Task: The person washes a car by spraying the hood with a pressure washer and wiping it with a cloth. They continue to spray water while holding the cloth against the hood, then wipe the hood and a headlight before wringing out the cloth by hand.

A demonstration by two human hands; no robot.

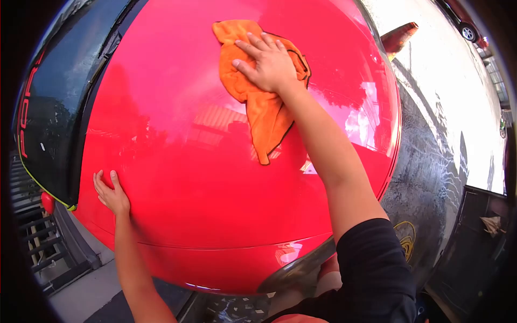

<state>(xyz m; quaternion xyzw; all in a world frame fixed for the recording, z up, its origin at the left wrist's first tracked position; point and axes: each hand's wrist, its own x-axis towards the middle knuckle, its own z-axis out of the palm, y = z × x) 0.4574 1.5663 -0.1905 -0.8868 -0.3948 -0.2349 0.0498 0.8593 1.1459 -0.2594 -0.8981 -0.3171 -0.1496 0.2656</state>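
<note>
A glossy red car body panel (188,177) fills most of the view. My right hand (267,63) lies flat with spread fingers on an orange microfibre cloth (264,116), pressing it against the upper part of the panel. The cloth hangs down below my wrist. My left hand (111,195) rests open on the lower left edge of the red panel, fingers pointing up, holding nothing.
A black windscreen strip with red lettering (32,102) borders the panel on the left. A metal floor grate (37,237) lies at lower left. Wet pavement (431,161), an orange cone (398,36) and a parked car (463,21) are at right.
</note>
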